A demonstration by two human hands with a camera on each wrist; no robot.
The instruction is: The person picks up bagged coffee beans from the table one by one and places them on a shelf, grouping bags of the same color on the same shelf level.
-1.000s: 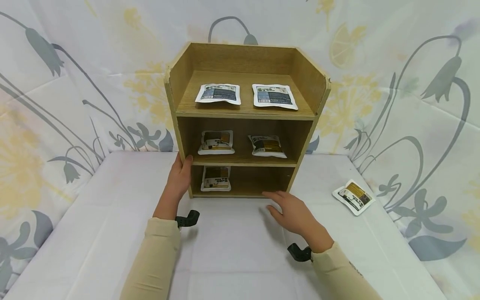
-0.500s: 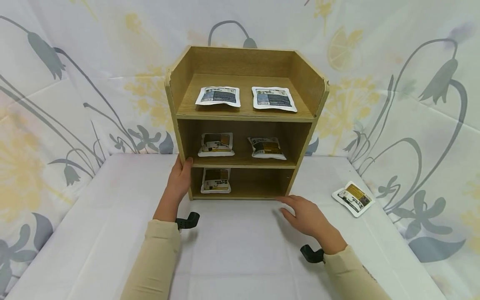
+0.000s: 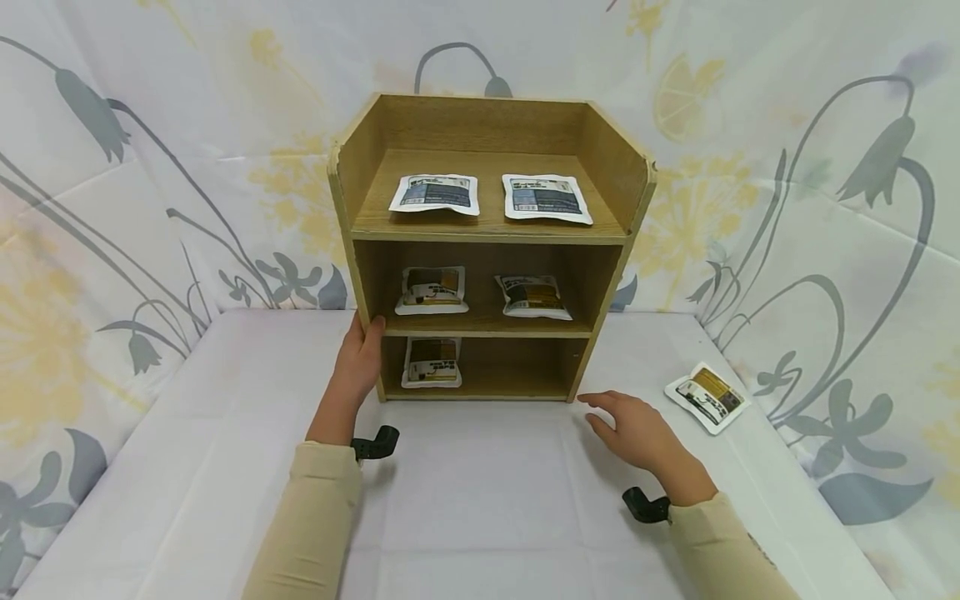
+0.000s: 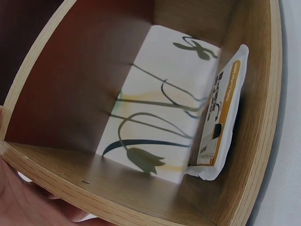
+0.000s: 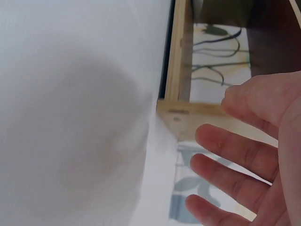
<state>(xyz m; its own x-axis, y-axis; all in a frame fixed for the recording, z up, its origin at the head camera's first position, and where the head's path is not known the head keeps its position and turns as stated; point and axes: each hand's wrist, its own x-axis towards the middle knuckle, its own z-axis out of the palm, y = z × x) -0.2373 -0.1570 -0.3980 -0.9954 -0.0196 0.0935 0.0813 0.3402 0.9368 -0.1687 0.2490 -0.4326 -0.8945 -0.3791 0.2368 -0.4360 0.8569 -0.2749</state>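
Observation:
A three-tier wooden shelf unit [image 3: 480, 123] stands upright at the back of the table. My left hand [image 3: 358, 360] grips its left side panel, thumb at the front edge. In the left wrist view a white packet [image 4: 220, 113] with a yellow-edged label lies in the compartment beside that hand; it is the bottom-tier packet [image 3: 432, 363], at the left. My right hand [image 3: 637, 429] holds nothing. Its fingers [image 5: 237, 147] spread loosely by the unit's lower right front corner. Off to the right, a loose white packet [image 3: 707, 397] lies on the tablecloth.
Two blue-labelled packets, left [image 3: 435, 194] and right [image 3: 547, 198], lie on the top tier. The middle tier bears two more packets, one left [image 3: 432, 290] and one right [image 3: 534, 297]. A flower-patterned cloth [image 3: 247, 108] hangs behind and at both sides.
My right hand has slid rightward along the unit's bottom front edge to its right corner. The left hand keeps its grip in place, and the packets lie as before.

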